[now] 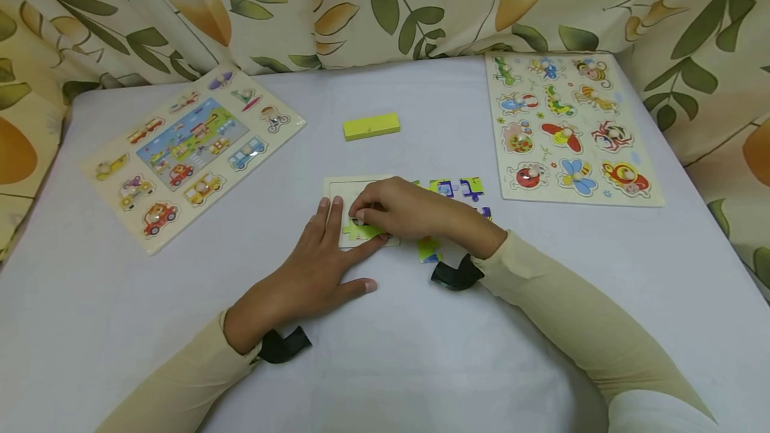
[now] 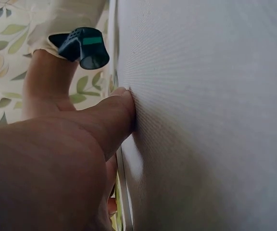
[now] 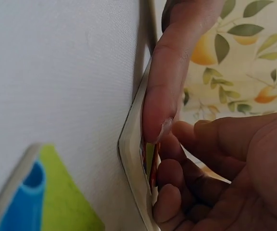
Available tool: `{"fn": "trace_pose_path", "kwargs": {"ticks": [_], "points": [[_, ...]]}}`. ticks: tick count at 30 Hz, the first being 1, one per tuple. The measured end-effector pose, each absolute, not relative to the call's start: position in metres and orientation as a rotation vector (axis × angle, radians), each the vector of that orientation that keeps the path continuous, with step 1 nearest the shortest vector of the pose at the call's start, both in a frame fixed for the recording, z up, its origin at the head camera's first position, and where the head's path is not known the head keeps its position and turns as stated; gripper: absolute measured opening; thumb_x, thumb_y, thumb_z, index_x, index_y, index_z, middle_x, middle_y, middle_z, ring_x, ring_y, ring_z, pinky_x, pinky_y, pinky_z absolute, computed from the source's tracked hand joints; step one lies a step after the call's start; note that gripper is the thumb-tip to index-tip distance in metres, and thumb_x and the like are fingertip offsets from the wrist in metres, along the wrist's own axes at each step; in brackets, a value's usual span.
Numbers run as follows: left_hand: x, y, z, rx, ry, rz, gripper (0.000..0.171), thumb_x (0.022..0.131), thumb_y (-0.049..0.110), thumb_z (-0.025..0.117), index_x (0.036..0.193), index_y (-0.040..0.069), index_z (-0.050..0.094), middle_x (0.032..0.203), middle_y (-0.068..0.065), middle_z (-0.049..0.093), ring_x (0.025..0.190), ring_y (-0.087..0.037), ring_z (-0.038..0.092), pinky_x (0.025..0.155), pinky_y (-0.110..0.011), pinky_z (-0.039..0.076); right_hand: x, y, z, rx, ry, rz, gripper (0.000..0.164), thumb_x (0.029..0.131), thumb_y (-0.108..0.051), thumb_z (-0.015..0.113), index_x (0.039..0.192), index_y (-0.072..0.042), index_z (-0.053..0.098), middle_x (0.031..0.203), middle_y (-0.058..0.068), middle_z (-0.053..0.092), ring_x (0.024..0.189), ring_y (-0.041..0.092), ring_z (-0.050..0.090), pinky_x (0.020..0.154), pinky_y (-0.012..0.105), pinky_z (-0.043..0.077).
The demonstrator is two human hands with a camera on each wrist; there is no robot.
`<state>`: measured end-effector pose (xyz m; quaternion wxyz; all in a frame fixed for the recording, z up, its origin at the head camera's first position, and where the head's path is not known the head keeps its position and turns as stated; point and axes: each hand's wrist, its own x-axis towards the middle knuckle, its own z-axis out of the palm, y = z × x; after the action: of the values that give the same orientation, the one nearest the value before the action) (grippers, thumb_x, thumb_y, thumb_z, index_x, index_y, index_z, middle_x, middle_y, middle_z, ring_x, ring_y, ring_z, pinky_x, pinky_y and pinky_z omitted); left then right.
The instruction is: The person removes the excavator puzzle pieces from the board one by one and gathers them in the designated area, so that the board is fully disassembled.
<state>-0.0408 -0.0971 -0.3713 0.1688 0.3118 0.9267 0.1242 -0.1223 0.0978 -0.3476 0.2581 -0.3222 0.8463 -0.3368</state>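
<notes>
A small white puzzle tray lies mid-table with lime-green jigsaw pieces in its near part. My left hand rests with fingers spread, two at the tray's left side and the index finger along its near edge. Its thumb touches the white cloth, also in the left wrist view. Over the tray, my right hand has its fingers curled and pinches a jigsaw piece that stands slightly tilted from the tray in the right wrist view. My right palm and fingers hide much of the tray's inside.
Loose jigsaw pieces lie right of the tray, one below my right wrist. Behind the tray sits a yellow box. A vehicle puzzle board lies at left, an insect puzzle board at right. Floral curtain hangs along the back.
</notes>
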Motion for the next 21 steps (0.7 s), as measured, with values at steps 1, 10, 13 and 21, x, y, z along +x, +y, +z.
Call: {"fn": "trace_pose_path", "kwargs": {"ticks": [1,10,13,21], "points": [[-0.0408,-0.0969,-0.3713,0.889,2.637,0.350,0.067,0.092,0.057,0.056,0.151,0.039,0.031,0.155,-0.029,-0.017,0.140,-0.045,-0.022,0.111,-0.060,0.006,-0.1224,0.0975,-0.3478,-0.875,2.294,-0.908,0.021,0.100,-0.012,0.055,0.112,-0.007,0.071,0.097,0.000,0.063,0.081,0.014,0.054,0.074,0.029,0.045],[-0.0414,-0.0947,-0.3684,0.872,2.636,0.315,0.068,0.091,0.059,0.056,0.151,0.038,0.032,0.155,-0.030,-0.015,0.140,-0.046,-0.021,0.112,-0.059,0.007,-0.1231,0.0962,-0.3503,-0.901,2.294,-0.906,0.018,0.097,-0.008,0.058,0.108,-0.009,0.072,0.097,0.000,0.061,0.084,0.016,0.053,0.076,0.030,0.045],[-0.0414,-0.0948,-0.3683,0.865,2.636,0.306,0.068,0.091,0.059,0.056,0.151,0.038,0.032,0.155,-0.030,-0.015,0.140,-0.046,-0.021,0.112,-0.059,0.007,-0.1228,0.0960,-0.3504,-0.902,2.293,-0.909,0.016,0.097,-0.008,0.059,0.107,-0.009,0.072,0.096,0.000,0.061,0.082,0.015,0.053,0.075,0.030,0.045],[-0.0414,-0.0953,-0.3698,0.875,2.640,0.313,0.067,0.092,0.059,0.056,0.151,0.038,0.033,0.155,-0.029,-0.015,0.140,-0.046,-0.021,0.112,-0.059,0.007,-0.1227,0.0955,-0.3521,-0.902,2.229,-0.966,0.013,0.097,-0.009,0.059,0.104,-0.011,0.070,0.084,-0.004,0.065,0.071,0.013,0.053,0.069,0.028,0.045]]}}
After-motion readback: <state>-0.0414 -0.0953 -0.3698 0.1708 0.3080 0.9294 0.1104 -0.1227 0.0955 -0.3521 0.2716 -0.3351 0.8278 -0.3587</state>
